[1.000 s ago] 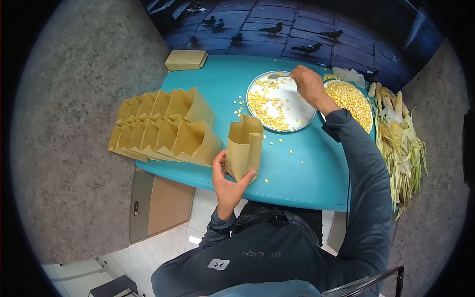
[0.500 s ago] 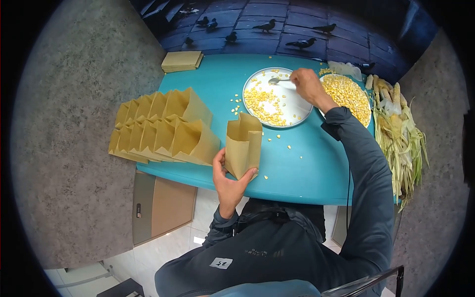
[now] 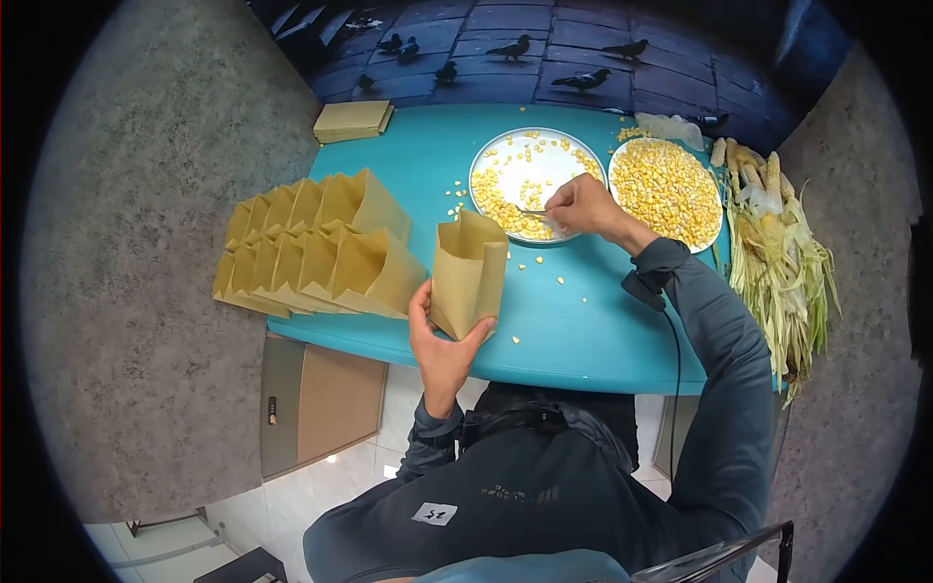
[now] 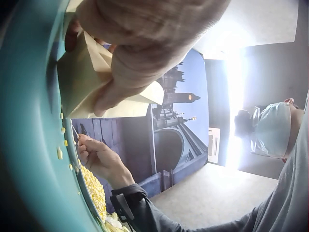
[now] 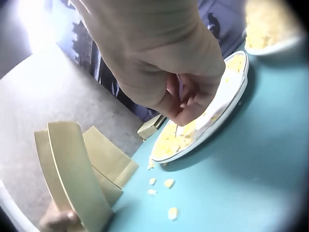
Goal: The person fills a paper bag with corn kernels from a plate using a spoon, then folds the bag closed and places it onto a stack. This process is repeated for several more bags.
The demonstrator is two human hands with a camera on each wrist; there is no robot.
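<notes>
My left hand [image 3: 445,358] grips the lower part of an upright brown paper bag [image 3: 459,291], its top open, at the table's front edge. In the left wrist view, the thumb lies along the side of the bag [image 4: 87,79]. My right hand [image 3: 591,208] pinches the handle of a small metal spoon [image 3: 532,212] over the near side of a white round plate [image 3: 554,160]. Loose yellow corn kernels [image 3: 498,208] lie on this plate, mostly at its left and near side, around the spoon's end. In the right wrist view, the curled fingers of the right hand [image 5: 164,63] hide most of the spoon.
Two rows of open paper bags [image 3: 374,267] stand at the left. Flat folded bags [image 3: 352,120] lie at the back left. A second plate heaped with kernels [image 3: 666,189] is at the right, beside corn husks [image 3: 777,262]. Stray kernels [image 3: 561,281] dot the teal table [image 3: 622,330].
My right hand has brought the spoon from the far side of the plate toward its near side. The left hand still holds the bag in about the same place.
</notes>
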